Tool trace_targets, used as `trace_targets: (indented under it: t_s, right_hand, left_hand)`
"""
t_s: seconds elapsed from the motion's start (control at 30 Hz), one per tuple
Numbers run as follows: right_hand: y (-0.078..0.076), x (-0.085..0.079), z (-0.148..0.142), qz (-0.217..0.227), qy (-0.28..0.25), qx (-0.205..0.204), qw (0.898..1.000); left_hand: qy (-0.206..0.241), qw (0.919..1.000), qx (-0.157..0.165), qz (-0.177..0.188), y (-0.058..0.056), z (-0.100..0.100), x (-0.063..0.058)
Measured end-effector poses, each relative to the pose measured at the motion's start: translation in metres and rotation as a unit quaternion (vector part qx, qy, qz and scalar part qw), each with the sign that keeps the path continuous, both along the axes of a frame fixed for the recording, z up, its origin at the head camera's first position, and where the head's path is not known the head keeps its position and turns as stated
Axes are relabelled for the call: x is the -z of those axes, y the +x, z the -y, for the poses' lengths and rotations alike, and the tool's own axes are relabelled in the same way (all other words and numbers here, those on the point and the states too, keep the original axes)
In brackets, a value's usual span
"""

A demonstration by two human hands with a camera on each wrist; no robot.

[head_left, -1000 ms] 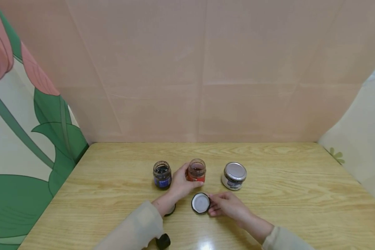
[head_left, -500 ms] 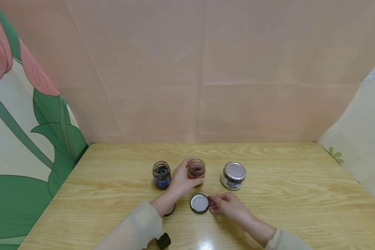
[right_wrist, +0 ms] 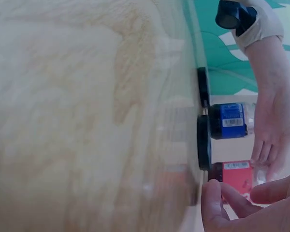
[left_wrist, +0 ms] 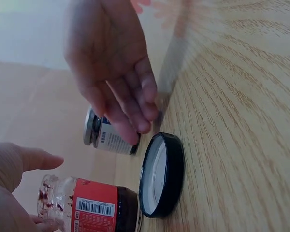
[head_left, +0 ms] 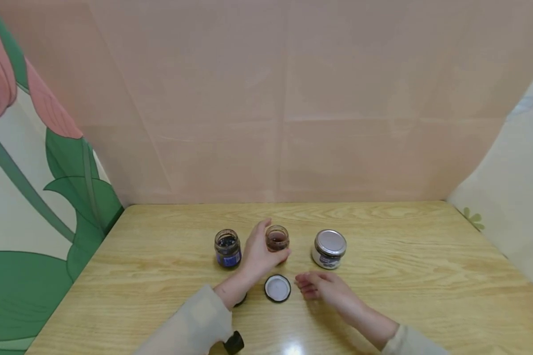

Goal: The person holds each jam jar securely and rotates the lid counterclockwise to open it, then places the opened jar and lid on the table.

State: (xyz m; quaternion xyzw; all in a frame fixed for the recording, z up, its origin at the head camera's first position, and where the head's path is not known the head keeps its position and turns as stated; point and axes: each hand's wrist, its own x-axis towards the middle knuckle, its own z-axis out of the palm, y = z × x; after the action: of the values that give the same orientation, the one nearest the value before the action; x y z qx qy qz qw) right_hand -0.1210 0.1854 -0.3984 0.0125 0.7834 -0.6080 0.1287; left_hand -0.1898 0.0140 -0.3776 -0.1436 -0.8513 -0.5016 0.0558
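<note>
An uncapped glass jar with a red label (head_left: 277, 241) stands on the table, dark residue inside its neck. My left hand (head_left: 255, 254) is around its left side with loosened fingers; in the left wrist view the thumb (left_wrist: 41, 158) stands off the glass. In front of this jar a black-rimmed jar lid (head_left: 277, 288) lies with its pale inside up. My right hand (head_left: 330, 292) hovers just right of the lid, its fingers loosely bent and holding nothing. To the left stands a second uncapped jar with a blue label (head_left: 228, 252).
A closed jar with a silver lid (head_left: 329, 249) stands at the right. Another black lid (right_wrist: 203, 87) lies in front of the blue-labelled jar, mostly hidden by my left wrist in the head view. The wooden table (head_left: 395, 256) ends at a pinkish backdrop (head_left: 284, 98).
My right fingers have let go of the black-rimmed lid and moved slightly away from it. My left fingers and thumb have spread, loosening from the red-labelled jar.
</note>
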Motion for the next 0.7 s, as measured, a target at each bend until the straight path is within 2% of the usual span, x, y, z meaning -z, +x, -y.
trace_targets:
  t_s: [0.3,0.5,0.7]
  right_hand:
    - [0.003,-0.016,-0.022,-0.047,0.053,-0.006,0.997]
    - [0.006,-0.028,-0.036,-0.064,0.093,0.029,0.993]
    - [0.004,-0.033,-0.050,-0.082,0.103,0.068,0.989]
  left_hand:
    - [-0.025,0.9982,0.006,-0.054,0.006,-0.009,-0.008]
    - [-0.050,0.9948,0.025,-0.085,0.011,-0.016,-0.011]
    - [-0.084,0.9870,0.049,-0.128,0.014,-0.025,-0.014]
